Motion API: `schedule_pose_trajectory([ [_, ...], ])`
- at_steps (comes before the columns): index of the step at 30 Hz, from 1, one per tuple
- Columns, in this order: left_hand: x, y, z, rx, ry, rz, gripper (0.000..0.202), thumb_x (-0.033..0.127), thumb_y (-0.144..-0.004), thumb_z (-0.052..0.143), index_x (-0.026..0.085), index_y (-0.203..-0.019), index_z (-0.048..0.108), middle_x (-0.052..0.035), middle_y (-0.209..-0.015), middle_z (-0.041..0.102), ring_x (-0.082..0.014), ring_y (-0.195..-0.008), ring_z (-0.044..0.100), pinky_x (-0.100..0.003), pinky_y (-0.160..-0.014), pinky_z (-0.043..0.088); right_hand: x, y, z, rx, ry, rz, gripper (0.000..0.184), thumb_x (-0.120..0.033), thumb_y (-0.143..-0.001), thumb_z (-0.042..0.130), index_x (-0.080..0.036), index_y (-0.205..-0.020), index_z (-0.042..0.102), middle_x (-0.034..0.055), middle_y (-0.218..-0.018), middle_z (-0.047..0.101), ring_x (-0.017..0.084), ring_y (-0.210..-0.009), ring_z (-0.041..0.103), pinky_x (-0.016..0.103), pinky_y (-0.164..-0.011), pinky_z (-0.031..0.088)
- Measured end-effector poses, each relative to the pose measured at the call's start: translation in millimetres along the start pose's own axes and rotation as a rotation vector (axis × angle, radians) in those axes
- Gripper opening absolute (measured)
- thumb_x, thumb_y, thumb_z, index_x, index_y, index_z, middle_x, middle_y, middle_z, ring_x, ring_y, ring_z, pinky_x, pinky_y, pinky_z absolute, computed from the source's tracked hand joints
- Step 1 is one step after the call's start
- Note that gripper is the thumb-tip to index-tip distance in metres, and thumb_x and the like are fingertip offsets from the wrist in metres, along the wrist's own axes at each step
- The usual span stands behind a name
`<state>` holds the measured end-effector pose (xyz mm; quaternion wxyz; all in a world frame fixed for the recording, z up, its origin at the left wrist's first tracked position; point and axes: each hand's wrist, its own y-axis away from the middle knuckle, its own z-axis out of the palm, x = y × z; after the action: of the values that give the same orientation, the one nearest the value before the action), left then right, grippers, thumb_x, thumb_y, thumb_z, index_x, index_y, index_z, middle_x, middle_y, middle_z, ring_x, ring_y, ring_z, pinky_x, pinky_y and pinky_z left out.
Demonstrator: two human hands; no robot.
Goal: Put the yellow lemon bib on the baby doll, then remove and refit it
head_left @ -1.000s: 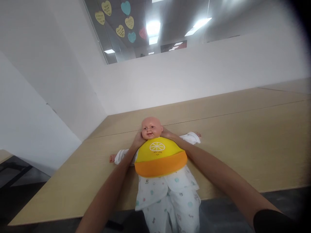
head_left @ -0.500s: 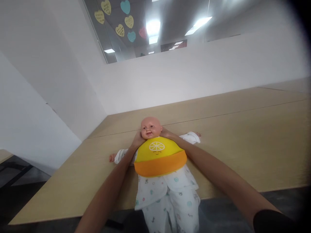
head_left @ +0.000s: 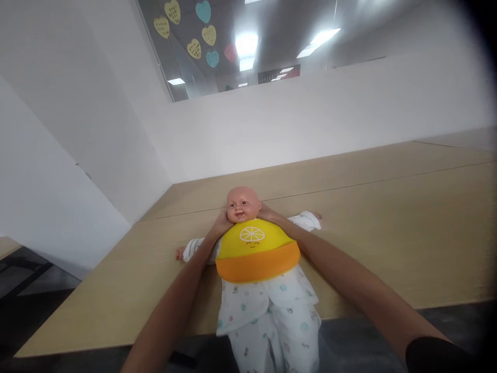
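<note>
A baby doll [head_left: 243, 203] in white patterned pyjamas lies on its back on a light wooden table [head_left: 388, 228], legs hanging over the near edge. A yellow bib with an orange pocket [head_left: 256, 248] covers its chest. My left hand [head_left: 220, 226] is at the left side of the doll's neck and my right hand [head_left: 267, 213] at the right side. Both reach behind the neck by the bib's collar. Their fingers are hidden behind the head and bib.
A white partition wall [head_left: 310, 119] rises behind the table and along its left side. Paper hearts [head_left: 194, 49] hang on glass above it. Dark floor shows below the table's near edge.
</note>
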<state>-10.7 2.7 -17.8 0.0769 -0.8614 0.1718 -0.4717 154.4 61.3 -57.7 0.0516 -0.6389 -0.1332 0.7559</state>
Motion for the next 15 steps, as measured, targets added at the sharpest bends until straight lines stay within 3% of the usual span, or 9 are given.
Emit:
schedule_pose_trajectory([
  [4,4.7,2.6,0.4,0.007,0.02,-0.03,0.036,0.039,-0.07,0.084,0.013,-0.096,0.082,-0.0183,-0.114,0.083,-0.0365,-0.108,0.075,-0.043,-0.089,0.065,-0.6,3.6,8.7,0.058,0.029,0.015,0.037,-0.043,-0.075,0.084,-0.018,-0.102,0.083,0.0179,-0.116,0.08,0.038,-0.149,0.05,0.044,-0.125,0.04],
  [8,8.7,3.4,1.0,0.022,0.03,-0.044,0.033,0.036,-0.068,0.085,0.013,-0.092,0.082,-0.0169,-0.111,0.083,-0.0359,-0.109,0.074,-0.04,-0.086,0.065,-1.6,8.9,17.1,0.094,0.006,-0.07,0.045,-0.049,-0.074,0.085,-0.02,-0.108,0.083,0.0173,-0.116,0.08,0.04,-0.151,0.048,0.046,-0.127,0.039],
  [12,11.9,3.9,1.0,0.019,0.014,-0.072,0.028,0.034,-0.068,0.082,0.014,-0.087,0.081,-0.0174,-0.11,0.083,-0.0364,-0.108,0.074,-0.039,-0.083,0.065,-3.0,10.3,13.8,0.031,-0.012,-0.156,0.055,-0.059,-0.073,0.084,-0.024,-0.115,0.083,0.0139,-0.117,0.08,0.041,-0.15,0.05,0.048,-0.127,0.04],
  [15,15.5,5.2,1.0,0.014,0.025,-0.093,0.023,0.032,-0.069,0.08,0.014,-0.083,0.08,-0.0165,-0.104,0.083,-0.0364,-0.105,0.075,-0.04,-0.081,0.065,0.7,3.5,13.1,-0.049,-0.052,-0.166,0.063,-0.066,-0.071,0.082,-0.026,-0.119,0.082,0.0135,-0.121,0.079,0.043,-0.155,0.043,0.05,-0.132,0.033],
])
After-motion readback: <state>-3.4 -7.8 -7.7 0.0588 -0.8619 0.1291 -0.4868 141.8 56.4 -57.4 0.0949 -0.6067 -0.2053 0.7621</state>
